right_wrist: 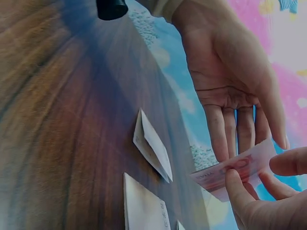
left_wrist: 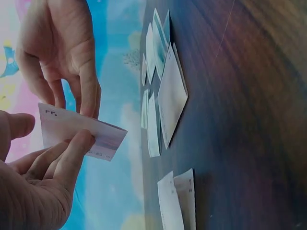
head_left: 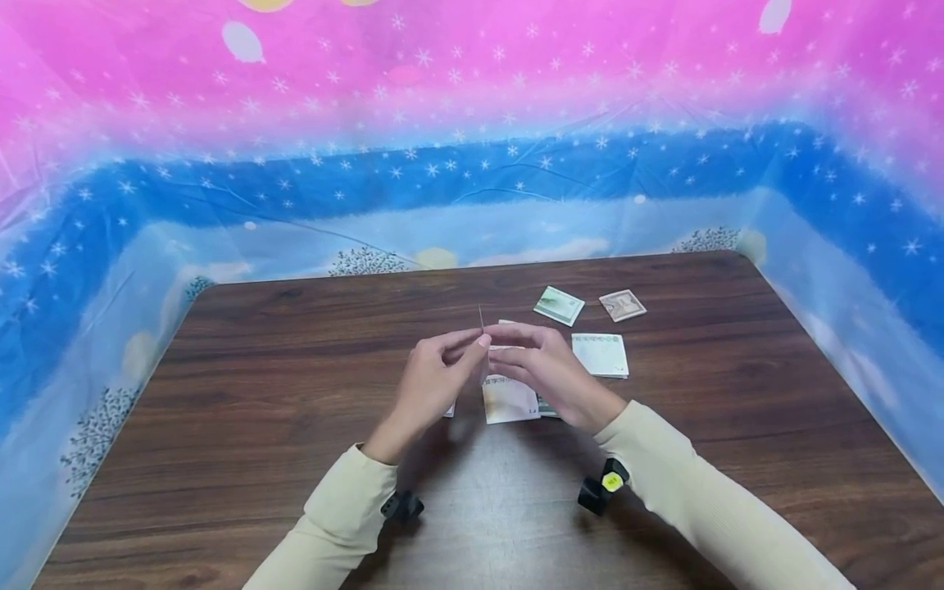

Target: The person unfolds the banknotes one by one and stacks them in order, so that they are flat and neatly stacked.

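Observation:
Between my two hands a pinkish banknote [left_wrist: 72,123] is held on edge above the table. It shows edge-on in the head view, while the right wrist view shows the reddish print of the banknote [right_wrist: 218,175]. My left hand [head_left: 430,378] pinches it from the left with thumb and fingers. From the other side my right hand [head_left: 549,367] holds it by the fingertips. Below the hands lies a folded pale pink-brown banknote [head_left: 509,401], partly covering a greenish one. Another folded note [head_left: 449,412] is mostly hidden behind the left hand.
A dark wooden table [head_left: 258,410] carries several more folded notes: a green one [head_left: 559,306], a brown one [head_left: 623,305] and a whitish one [head_left: 600,356] to the right. Patterned cloth [head_left: 472,172] surrounds the table at the back and sides. Black devices sit at both wrists.

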### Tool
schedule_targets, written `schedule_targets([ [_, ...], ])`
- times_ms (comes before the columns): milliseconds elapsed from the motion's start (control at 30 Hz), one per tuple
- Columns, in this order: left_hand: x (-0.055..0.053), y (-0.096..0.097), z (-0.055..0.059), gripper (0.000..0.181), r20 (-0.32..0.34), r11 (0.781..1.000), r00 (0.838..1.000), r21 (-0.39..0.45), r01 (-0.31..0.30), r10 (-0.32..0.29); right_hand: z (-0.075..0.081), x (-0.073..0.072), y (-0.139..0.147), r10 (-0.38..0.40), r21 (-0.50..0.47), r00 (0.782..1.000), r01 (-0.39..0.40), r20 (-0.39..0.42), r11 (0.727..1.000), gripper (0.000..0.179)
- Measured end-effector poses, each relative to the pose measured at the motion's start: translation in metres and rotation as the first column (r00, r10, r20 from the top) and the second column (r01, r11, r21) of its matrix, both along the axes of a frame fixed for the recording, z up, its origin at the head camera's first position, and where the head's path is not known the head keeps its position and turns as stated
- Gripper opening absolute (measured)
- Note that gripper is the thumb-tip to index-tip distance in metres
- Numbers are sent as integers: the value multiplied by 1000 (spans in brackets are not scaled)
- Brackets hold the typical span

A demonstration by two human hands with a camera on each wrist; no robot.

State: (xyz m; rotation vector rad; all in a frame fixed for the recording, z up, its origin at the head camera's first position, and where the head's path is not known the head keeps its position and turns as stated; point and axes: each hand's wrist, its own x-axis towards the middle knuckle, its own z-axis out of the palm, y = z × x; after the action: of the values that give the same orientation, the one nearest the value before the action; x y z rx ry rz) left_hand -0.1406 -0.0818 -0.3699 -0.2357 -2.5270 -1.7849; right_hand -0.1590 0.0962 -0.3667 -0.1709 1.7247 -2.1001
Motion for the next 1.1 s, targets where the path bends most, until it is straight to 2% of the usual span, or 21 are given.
schedule_targets([
  [200, 9, 4, -4, 36, 61, 990, 998, 138, -17, 9, -2, 16, 9, 37, 51, 998, -34, -50, 998, 42],
  [367, 20, 5, -7, 32, 112, 988, 994, 152, -14, -3, -5, 30, 18, 80, 128, 991, -66, -104, 990, 45],
  [500, 29, 5, -10, 32, 172, 985, 985, 170, -3, -27, -7, 41, 22, 94, 126, 991, -82, -92, 989, 51],
  [600, 35, 5, -12, 32, 206, 981, 977, 196, 6, -47, -8, 49, 22, 78, 133, 993, -66, -86, 989, 54],
  [767, 42, 7, -16, 31, 232, 979, 970, 205, 21, -69, -11, 58, 21, 44, 175, 991, -20, -130, 984, 54],
  [900, 46, 8, -19, 30, 242, 974, 966, 224, 37, -92, -15, 62, 23, 39, 161, 992, -20, -116, 987, 54],
  [1100, 50, 9, -21, 32, 265, 949, 952, 309, 68, -154, -16, 66, 27, 56, 133, 994, -44, -91, 990, 52],
])
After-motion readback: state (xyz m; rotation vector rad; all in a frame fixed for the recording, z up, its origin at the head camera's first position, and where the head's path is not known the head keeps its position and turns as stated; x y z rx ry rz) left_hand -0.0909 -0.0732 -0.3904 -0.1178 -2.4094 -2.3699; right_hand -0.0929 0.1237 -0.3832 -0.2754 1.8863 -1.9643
